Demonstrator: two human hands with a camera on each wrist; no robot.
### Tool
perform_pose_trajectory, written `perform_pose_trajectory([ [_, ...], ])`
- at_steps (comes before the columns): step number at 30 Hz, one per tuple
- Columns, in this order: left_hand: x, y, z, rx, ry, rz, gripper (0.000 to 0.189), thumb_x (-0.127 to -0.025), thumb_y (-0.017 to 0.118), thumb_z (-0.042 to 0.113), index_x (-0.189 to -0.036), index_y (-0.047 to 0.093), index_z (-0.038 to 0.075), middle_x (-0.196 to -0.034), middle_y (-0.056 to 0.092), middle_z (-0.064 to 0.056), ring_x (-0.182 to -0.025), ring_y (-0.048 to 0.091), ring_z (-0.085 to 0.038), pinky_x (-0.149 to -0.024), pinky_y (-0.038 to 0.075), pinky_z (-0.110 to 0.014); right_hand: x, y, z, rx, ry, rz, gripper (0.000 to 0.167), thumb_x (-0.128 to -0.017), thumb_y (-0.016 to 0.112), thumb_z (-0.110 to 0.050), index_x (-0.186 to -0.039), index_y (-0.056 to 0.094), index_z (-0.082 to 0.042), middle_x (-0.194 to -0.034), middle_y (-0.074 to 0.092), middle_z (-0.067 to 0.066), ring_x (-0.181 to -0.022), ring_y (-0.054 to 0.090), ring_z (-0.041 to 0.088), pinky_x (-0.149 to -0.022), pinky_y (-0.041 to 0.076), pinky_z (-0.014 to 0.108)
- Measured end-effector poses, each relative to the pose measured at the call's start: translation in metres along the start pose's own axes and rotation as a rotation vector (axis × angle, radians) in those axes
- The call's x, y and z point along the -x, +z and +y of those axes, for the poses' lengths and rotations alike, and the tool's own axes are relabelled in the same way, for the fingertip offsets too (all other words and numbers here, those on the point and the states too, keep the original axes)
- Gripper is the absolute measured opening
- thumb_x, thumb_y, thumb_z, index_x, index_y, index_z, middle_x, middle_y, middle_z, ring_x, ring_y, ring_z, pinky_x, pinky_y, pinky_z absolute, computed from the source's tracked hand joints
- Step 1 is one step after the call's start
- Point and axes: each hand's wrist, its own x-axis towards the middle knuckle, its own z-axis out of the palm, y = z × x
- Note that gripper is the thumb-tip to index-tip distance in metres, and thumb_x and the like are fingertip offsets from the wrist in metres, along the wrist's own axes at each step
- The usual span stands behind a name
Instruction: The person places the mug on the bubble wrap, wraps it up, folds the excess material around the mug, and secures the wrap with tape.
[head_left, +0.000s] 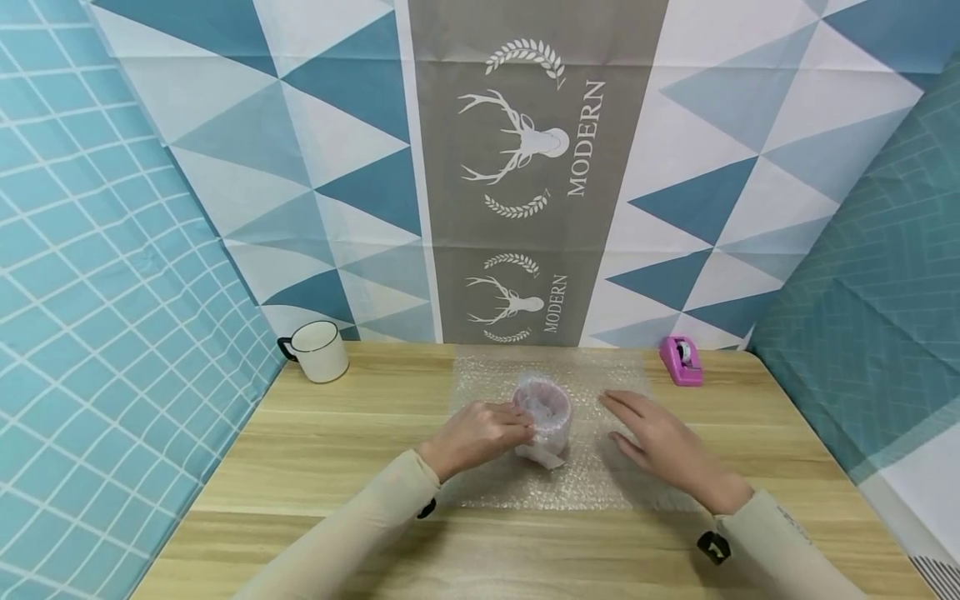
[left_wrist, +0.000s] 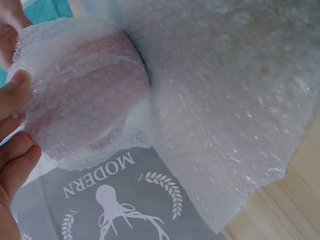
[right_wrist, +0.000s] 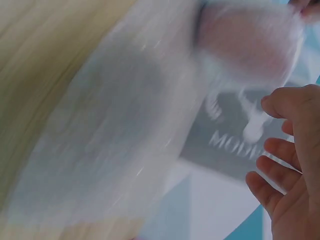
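A pinkish round object, its kind hard to tell under the wrap, stands upright on the sheet of bubble wrap. Bubble wrap surrounds its sides and gathers at the top. From the left, my left hand pinches the wrap at the rim, thumb and fingers on its edge. My right hand hovers over the sheet to the right, apart from the bundle. Its fingers are loosely spread and hold nothing.
At the back left of the wooden table stands a white mug with a black handle. A pink tape dispenser sits at the back right. Behind the table rises a patterned backdrop.
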Motion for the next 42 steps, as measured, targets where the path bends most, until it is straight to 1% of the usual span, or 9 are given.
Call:
perform_pose_trajectory([
  [6,0.005,0.002,-0.001,-0.043,0.027,0.007,0.016,-0.086,0.08,0.022,-0.102,0.077,0.018,-0.104,0.08,0.005,-0.096,0.077,-0.011,-0.084,0.061,-0.023,0.029,-0.004,0.034,0.035,0.142,-0.021,0.064,-0.075,0.085,-0.004,-0.134,0.06,0.008,-0.127,0.066,0.027,-0.112,0.067,0.044,-0.089,0.058,0.059],
  [10,0.006,0.001,0.001,-0.049,-0.002,0.0,0.018,-0.087,0.079,0.023,-0.105,0.077,0.019,-0.107,0.079,0.004,-0.098,0.077,-0.012,-0.077,0.062,-0.022,0.045,-0.008,0.056,0.055,0.222,-0.037,0.064,-0.076,0.084,-0.001,-0.134,0.058,0.009,-0.127,0.065,0.03,-0.109,0.067,0.047,-0.085,0.058,0.061],
  [15,0.001,0.0,0.004,-0.026,-0.059,-0.023,0.012,-0.09,0.078,0.022,-0.101,0.077,0.021,-0.106,0.079,0.008,-0.099,0.076,-0.009,-0.07,0.061,-0.02,0.059,-0.014,0.085,0.022,0.392,-0.125,0.056,-0.087,0.077,-0.003,-0.138,0.053,0.005,-0.125,0.065,0.032,-0.089,0.071,0.04,-0.076,0.061,0.058],
  [18,-0.002,0.0,0.004,-0.009,-0.083,-0.035,0.007,-0.091,0.078,0.022,-0.098,0.077,0.021,-0.104,0.079,0.009,-0.098,0.076,-0.008,-0.07,0.061,-0.02,0.062,-0.018,0.1,-0.043,0.554,-0.216,0.049,-0.098,0.067,-0.01,-0.143,0.049,0.001,-0.131,0.062,0.033,-0.095,0.071,0.045,-0.083,0.058,0.062],
  [21,-0.002,-0.001,0.005,0.0,-0.094,-0.042,0.006,-0.09,0.079,0.021,-0.095,0.077,0.021,-0.102,0.08,0.008,-0.096,0.077,-0.009,-0.07,0.062,-0.021,0.061,-0.019,0.115,-0.073,0.648,-0.263,0.047,-0.101,0.061,-0.011,-0.142,0.05,0.007,-0.132,0.06,0.036,-0.106,0.067,0.052,-0.09,0.054,0.068],
  [22,-0.002,-0.001,0.005,0.006,-0.098,-0.044,0.006,-0.089,0.079,0.021,-0.095,0.077,0.021,-0.102,0.08,0.007,-0.096,0.077,-0.009,-0.071,0.062,-0.021,0.059,-0.019,0.12,-0.073,0.66,-0.261,0.047,-0.1,0.061,-0.011,-0.141,0.051,0.009,-0.132,0.059,0.038,-0.112,0.064,0.055,-0.093,0.052,0.069],
  [29,-0.002,-0.001,0.004,0.029,-0.119,-0.044,0.01,-0.087,0.082,0.02,-0.096,0.078,0.02,-0.099,0.08,0.007,-0.093,0.077,-0.01,-0.076,0.062,-0.022,0.044,-0.022,0.149,-0.083,0.732,-0.249,0.051,-0.099,0.062,-0.013,-0.134,0.05,0.021,-0.127,0.055,0.046,-0.112,0.058,0.062,-0.089,0.052,0.07],
  [37,-0.004,-0.002,0.004,0.04,-0.13,-0.061,0.012,-0.087,0.081,0.023,-0.098,0.079,0.019,-0.101,0.08,0.006,-0.094,0.077,-0.01,-0.078,0.062,-0.023,0.033,-0.026,0.168,-0.184,0.824,-0.372,0.058,-0.103,0.056,-0.024,-0.136,0.047,0.023,-0.129,0.054,0.047,-0.114,0.058,0.062,-0.089,0.056,0.067],
  [42,-0.004,-0.001,0.004,0.042,-0.13,-0.061,0.01,-0.087,0.081,0.023,-0.096,0.078,0.019,-0.099,0.08,0.007,-0.089,0.077,-0.008,-0.072,0.062,-0.02,0.026,-0.028,0.174,-0.232,0.853,-0.447,0.056,-0.102,0.058,-0.024,-0.13,0.051,0.024,-0.126,0.055,0.047,-0.112,0.059,0.059,-0.09,0.055,0.067],
])
